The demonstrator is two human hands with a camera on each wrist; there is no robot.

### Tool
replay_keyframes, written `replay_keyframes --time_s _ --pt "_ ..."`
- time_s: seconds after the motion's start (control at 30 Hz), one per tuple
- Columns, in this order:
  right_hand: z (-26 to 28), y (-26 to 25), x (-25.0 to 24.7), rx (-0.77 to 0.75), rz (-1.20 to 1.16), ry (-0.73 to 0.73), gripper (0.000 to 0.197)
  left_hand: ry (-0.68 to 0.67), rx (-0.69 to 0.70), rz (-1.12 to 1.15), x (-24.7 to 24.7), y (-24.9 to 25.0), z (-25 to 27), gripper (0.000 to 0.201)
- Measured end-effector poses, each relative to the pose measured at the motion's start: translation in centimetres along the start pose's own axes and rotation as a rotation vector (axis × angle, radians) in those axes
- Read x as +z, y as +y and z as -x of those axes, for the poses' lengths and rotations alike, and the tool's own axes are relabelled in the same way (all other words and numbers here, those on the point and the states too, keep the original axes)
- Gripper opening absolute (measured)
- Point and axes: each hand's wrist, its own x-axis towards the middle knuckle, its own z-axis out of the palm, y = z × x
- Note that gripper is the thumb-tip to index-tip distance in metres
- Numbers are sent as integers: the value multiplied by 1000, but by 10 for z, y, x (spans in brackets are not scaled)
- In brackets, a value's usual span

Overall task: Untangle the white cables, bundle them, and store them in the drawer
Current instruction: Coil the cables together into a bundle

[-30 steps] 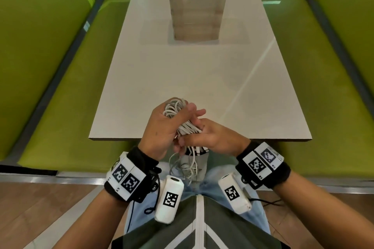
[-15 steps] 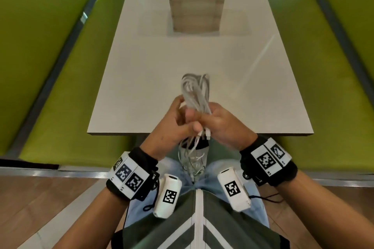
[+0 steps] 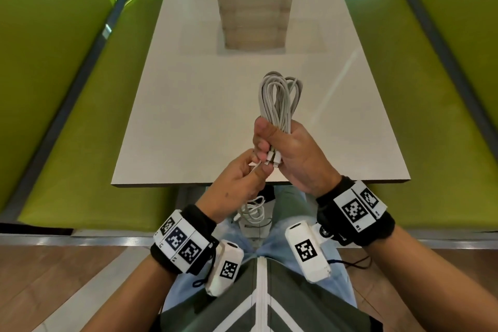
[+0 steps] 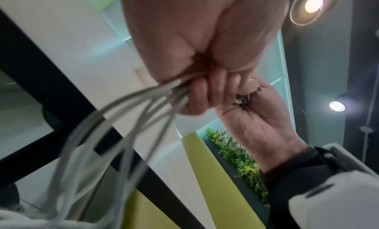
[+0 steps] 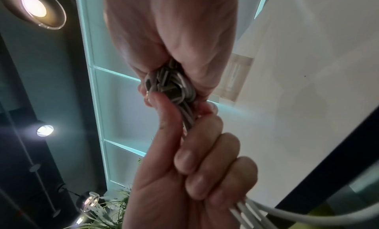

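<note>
A bundle of white cables (image 3: 280, 100) stands upright in loops above the near part of the white table (image 3: 188, 116). My right hand (image 3: 272, 143) grips the bundle's lower end, where the connectors (image 3: 273, 159) stick out. Just below it, my left hand (image 3: 256, 167) pinches the strands that run down. A loose tail of cable (image 3: 253, 211) hangs onto my lap. In the right wrist view the right hand's fingers (image 5: 180, 73) wrap the cable ends (image 5: 170, 86). In the left wrist view blurred strands (image 4: 123, 119) leave the left hand's curled fingers (image 4: 198, 94).
A translucent drawer unit (image 3: 254, 3) stands in the middle of the table at the far end, shut as far as I can tell. Green benches (image 3: 80, 143) run along both sides. The table's front edge (image 3: 258, 183) lies right under my hands.
The bundle has risen from between both hands and now stands upright, higher and further right, in my right hand. My left hand has slid down onto the hanging strands.
</note>
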Motion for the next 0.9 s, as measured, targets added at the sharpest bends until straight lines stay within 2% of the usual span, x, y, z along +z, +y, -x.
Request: replay_keyframes --time_s 0.1,0.2,0.33,0.4,0.47,0.57,0.63,0.7,0.73,0.8,0.87,0.9 --pt "-1 -5 -2 -2 0 28 26 -107 -31 -34 -9 0 3 33" --pt "-2 -10 -6 7 -16 62 23 -138 -100 16 -15 -4 5 30" --pt "1 -23 -16 26 121 60 20 -186 -185 -126 -29 -3 3 36" --pt "4 -38 -25 31 240 31 18 -190 -173 -164 -34 1 3 38" --pt "7 -52 -32 55 525 -80 16 -144 -141 -83 -35 5 2 39" --pt "8 -61 -30 167 939 -353 7 -118 -128 92 -32 10 -1 37" --pt "7 -59 -28 234 1099 -482 10 -165 -148 97 -30 11 -1 35" --pt "6 -58 -27 288 1180 -545 10 -208 -174 151 -29 12 0 36" --pt "6 -56 -27 275 1219 -564 8 -224 -211 225 -31 13 1 43" --pt "6 -51 -27 161 1341 -599 6 -309 -285 321 -37 14 -1 82" --pt "6 -44 -23 44 1489 -648 12 -391 -360 271 -42 15 -3 119" --pt "7 -39 -20 14 1567 -678 14 -415 -394 221 -42 16 -4 123"
